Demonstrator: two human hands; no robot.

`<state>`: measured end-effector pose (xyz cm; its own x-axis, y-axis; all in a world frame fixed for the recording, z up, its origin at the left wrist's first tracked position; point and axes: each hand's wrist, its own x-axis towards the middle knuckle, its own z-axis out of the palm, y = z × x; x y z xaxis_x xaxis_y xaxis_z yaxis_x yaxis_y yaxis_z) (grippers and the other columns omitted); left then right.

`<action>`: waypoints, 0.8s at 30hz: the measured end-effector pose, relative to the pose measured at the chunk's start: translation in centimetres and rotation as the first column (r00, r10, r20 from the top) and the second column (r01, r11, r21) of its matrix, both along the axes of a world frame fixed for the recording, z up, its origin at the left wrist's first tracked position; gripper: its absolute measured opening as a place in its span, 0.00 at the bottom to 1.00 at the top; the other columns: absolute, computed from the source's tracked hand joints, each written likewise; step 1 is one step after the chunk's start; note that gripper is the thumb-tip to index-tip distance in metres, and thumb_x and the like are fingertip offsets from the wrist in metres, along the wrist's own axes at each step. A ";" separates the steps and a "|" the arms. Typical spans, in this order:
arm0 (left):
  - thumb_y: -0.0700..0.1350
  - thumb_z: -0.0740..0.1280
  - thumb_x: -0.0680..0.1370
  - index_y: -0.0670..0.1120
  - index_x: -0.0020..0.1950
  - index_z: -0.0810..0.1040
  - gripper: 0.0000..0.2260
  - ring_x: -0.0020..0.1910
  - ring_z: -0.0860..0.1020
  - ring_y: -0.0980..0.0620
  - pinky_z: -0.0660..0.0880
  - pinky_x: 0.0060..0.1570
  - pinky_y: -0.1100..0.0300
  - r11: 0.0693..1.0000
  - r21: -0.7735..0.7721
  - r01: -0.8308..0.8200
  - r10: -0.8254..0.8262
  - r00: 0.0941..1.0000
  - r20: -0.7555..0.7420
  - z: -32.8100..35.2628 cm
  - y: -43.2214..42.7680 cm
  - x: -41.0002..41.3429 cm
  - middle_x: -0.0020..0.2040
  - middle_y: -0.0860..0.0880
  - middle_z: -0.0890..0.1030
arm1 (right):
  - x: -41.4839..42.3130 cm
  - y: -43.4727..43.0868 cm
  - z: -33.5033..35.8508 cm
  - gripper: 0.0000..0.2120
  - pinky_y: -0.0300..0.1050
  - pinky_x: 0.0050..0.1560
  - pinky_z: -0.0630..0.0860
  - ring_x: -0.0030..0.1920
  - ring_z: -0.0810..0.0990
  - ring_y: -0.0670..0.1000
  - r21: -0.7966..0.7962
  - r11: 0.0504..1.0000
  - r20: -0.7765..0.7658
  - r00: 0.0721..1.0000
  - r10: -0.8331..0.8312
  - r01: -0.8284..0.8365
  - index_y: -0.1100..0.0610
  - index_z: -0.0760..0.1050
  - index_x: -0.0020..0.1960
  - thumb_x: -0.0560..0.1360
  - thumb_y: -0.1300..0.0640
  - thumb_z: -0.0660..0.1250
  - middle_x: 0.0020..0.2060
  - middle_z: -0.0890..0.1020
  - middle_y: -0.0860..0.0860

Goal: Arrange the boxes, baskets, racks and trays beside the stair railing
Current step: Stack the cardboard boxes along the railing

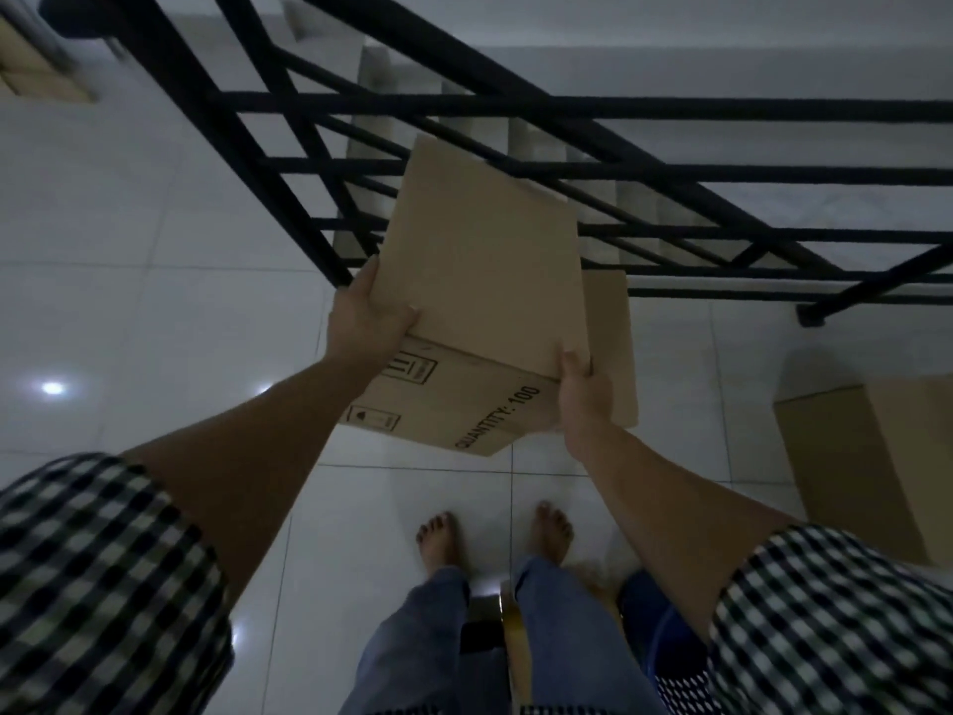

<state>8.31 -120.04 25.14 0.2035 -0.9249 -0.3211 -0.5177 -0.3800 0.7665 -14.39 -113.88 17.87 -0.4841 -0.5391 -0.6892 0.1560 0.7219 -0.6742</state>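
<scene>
Our fingers (397, 314) were closed on the cardboard box (479, 281), the left hand (368, 314) clamped at its near left corner, the right hand (582, 392) pinching the near right edge where a loose flap (611, 348) hung. We held the box in the air, tilted, just in front of the black stair railing (567, 170) and above the white tiled floor (154, 301). We judged the risks plain: the grips sat only on the near corners, so the far end could dip and knock the railing's bars, or the flap could slip from the right hand. We counted one box in hand, a second box (871, 456) standing on the floor to the right of the railing's foot, and one blue basket (665, 647) behind our feet, far from the railing.
</scene>
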 end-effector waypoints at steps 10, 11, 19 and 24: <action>0.47 0.65 0.80 0.49 0.80 0.54 0.32 0.74 0.60 0.44 0.61 0.71 0.50 0.974 -0.030 0.223 -0.214 0.959 0.189 -3.0 6.5 -10.2 0.77 0.43 0.58 | -1.7 -2.5 0.8 0.40 0.61 0.73 0.55 0.76 0.58 0.60 0.229 0.848 -0.223 0.823 0.523 -0.477 0.49 0.56 0.79 0.75 0.27 0.53 0.76 0.62 0.53; 0.44 0.65 0.80 0.48 0.79 0.56 0.30 0.75 0.59 0.44 0.59 0.72 0.53 0.962 -0.014 0.271 -0.266 0.951 0.160 -3.2 7.0 -11.6 0.78 0.43 0.58 | -1.2 -2.8 0.8 0.40 0.60 0.73 0.58 0.74 0.61 0.61 0.187 0.853 -0.212 0.828 0.519 -0.487 0.48 0.59 0.77 0.73 0.25 0.55 0.74 0.66 0.54; 0.53 0.58 0.72 0.46 0.75 0.67 0.31 0.70 0.67 0.43 0.67 0.69 0.47 0.856 0.060 0.514 -0.517 0.852 0.082 -5.3 6.8 -14.8 0.74 0.44 0.67 | -3.4 -2.8 -0.8 0.48 0.63 0.67 0.70 0.67 0.70 0.66 0.178 0.912 -0.097 0.916 0.389 -0.369 0.44 0.43 0.81 0.69 0.29 0.62 0.73 0.65 0.58; 0.54 0.62 0.79 0.45 0.77 0.60 0.29 0.70 0.67 0.40 0.66 0.68 0.42 0.980 0.178 0.087 -0.145 0.928 0.342 -7.0 3.3 -10.5 0.75 0.42 0.64 | -7.6 -1.5 -2.1 0.38 0.58 0.65 0.73 0.65 0.74 0.61 0.119 0.930 -0.141 0.921 0.363 -0.348 0.45 0.49 0.81 0.78 0.37 0.61 0.71 0.70 0.54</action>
<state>-2.23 -116.77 18.14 0.2246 -0.8924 -0.3915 -0.7906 -0.4017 0.4621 -21.94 -115.35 15.73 -0.3783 -0.6351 -0.6734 -0.2251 0.7688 -0.5986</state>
